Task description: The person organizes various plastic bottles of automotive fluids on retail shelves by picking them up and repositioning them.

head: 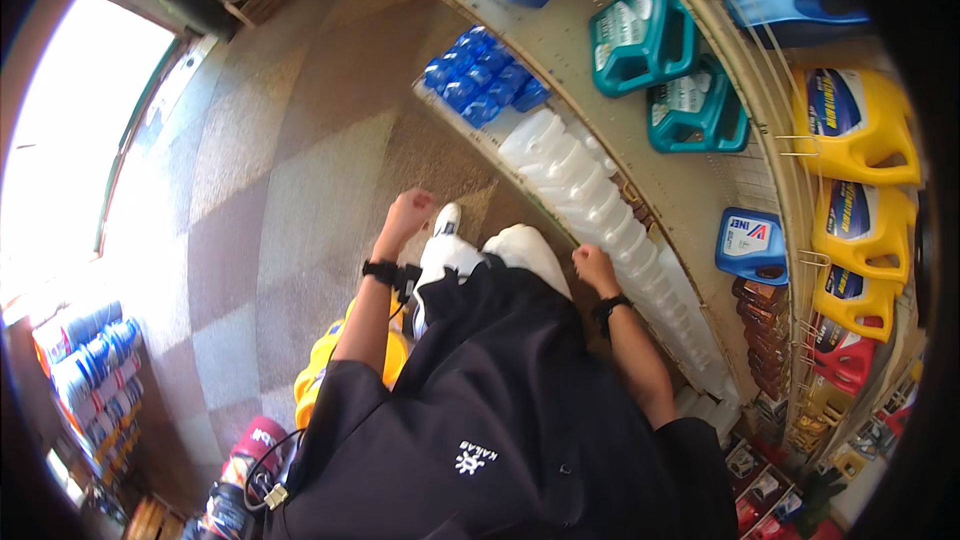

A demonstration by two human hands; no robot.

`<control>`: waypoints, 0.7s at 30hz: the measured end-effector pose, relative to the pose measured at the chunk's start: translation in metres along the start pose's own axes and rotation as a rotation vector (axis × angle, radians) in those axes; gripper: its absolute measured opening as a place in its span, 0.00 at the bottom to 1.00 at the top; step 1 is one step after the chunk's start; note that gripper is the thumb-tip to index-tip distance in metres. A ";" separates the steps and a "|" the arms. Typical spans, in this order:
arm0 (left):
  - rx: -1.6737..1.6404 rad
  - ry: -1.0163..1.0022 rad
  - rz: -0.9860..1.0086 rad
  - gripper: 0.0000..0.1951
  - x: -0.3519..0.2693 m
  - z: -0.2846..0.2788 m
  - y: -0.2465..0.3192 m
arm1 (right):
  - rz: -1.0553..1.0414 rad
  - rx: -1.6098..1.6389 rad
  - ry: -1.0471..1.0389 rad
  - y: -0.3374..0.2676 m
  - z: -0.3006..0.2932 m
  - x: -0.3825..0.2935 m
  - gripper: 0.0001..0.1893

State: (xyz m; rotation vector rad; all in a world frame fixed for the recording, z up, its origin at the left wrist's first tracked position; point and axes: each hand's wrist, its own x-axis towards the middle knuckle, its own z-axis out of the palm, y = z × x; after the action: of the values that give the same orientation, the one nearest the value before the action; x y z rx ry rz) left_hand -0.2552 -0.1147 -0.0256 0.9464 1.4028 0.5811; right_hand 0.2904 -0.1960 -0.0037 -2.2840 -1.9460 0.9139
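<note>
My left hand hangs over the carpet-tile floor, in front of my white shoe. Its fingers are curled and nothing shows in them. On the other side of my body, my right hand is loosely curled, with no object visible in it. It is nearest to the bottom shelf, where a long row of translucent white plastic jugs stands close by. Black straps circle both wrists. Past the jugs, a block of blue plastic bottles sits at the shelf's far end.
Above the jugs, a shelf bears teal jugs and a blue oil jug. Yellow jugs line a higher rack behind wire rails. Yellow containers stand left of my legs. Stacked containers rise near a bright doorway.
</note>
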 end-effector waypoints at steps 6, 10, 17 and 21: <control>0.000 -0.129 -0.024 0.19 0.031 -0.006 0.071 | 0.249 0.224 -0.087 0.034 0.013 -0.063 0.15; 0.032 -0.192 0.034 0.20 0.066 0.009 0.120 | 0.351 0.505 -0.081 0.022 0.004 -0.066 0.14; 0.303 -0.146 0.279 0.19 0.109 0.015 0.221 | 0.100 0.677 0.169 -0.081 -0.091 0.055 0.13; 0.337 -0.206 0.366 0.21 0.157 0.023 0.252 | -0.023 0.663 0.580 -0.126 -0.165 0.130 0.25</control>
State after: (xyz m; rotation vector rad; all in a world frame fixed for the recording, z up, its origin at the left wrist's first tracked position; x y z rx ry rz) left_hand -0.1659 0.1433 0.0930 1.5100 1.1674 0.5051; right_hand 0.2547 0.0096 0.1243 -1.8423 -1.1943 0.6492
